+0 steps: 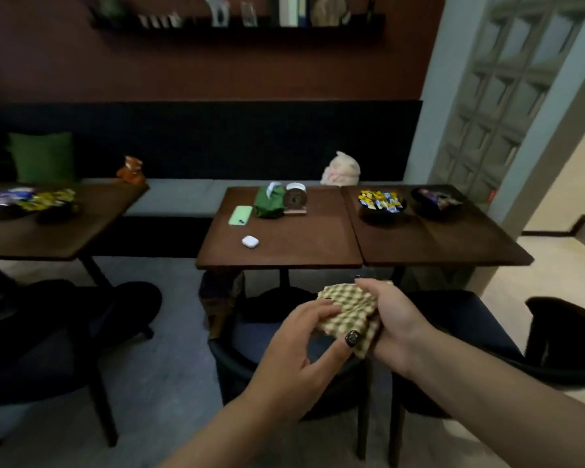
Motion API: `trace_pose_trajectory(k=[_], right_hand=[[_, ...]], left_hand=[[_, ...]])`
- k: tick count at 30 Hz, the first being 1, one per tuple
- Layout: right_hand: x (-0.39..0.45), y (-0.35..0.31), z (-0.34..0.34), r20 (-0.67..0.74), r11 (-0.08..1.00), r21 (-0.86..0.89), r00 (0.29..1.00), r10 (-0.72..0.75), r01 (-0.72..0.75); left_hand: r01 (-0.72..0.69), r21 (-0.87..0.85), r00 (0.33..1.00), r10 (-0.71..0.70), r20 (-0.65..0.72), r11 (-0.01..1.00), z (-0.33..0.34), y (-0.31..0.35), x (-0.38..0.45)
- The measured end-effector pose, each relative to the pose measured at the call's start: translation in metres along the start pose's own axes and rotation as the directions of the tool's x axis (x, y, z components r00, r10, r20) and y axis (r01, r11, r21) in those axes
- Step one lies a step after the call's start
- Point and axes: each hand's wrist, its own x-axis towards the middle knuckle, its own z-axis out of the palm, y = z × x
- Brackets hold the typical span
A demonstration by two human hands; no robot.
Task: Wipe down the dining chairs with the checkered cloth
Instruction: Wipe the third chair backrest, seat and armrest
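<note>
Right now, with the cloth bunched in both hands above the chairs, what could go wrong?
1. The cloth is crumpled between the left hand and right hand; wiped that way, it may touch little of the chair.
2. The dark chairs sit in dim light, so missed spots would probably be hard to see.

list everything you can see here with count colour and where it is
checkered cloth: 1, beige and green, bunched in both hands above a chair
dining chairs: 3 seen, dark, near side of tables
wooden tables: 3, dark brown, before the bench
phone: 1, light green, middle table
earbud case: 1, white, middle table
candy bowls: 4, dark, two on right table, two on left
plush toys: 2, cream and orange, bench
cushion: 1, green, bench
left hand: pinches cloth
right hand: grips cloth
</note>
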Motion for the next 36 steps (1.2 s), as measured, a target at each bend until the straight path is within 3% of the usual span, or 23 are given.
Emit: trace_pose_trajectory(k=[6,12,22,28,36], right_hand=[[-0.039,0.02,0.06,0.232,0.995,-0.091,0.973,-0.009,0.031],[-0.063,0.067,0.115,0.477,0.988,-0.129,0.879,-0.016,0.087],[-0.066,0.215,0.231,0.329,0.962,-0.203,0.938,-0.109,0.182],[-0.05,0.268,0.276,0.231,0.922,-0.304,0.957,-0.174,0.241],[0.026,0.262,0.32,0.226,0.804,-0.51,0.949,-0.218,0.306]], left_hand=[[0.032,-0.072,0.972,-0.048,-0.228,0.997,-0.063,0.019,-0.034],[0.062,-0.28,0.972,-0.122,-0.2,0.958,-0.128,0.018,-0.097],[0.168,-0.29,0.971,-0.208,-0.114,0.942,-0.258,-0.027,-0.209],[0.167,-0.347,0.915,-0.276,-0.295,0.923,-0.302,-0.065,-0.238],[0.173,-0.532,0.804,-0.43,-0.41,0.829,-0.368,-0.127,-0.192]])
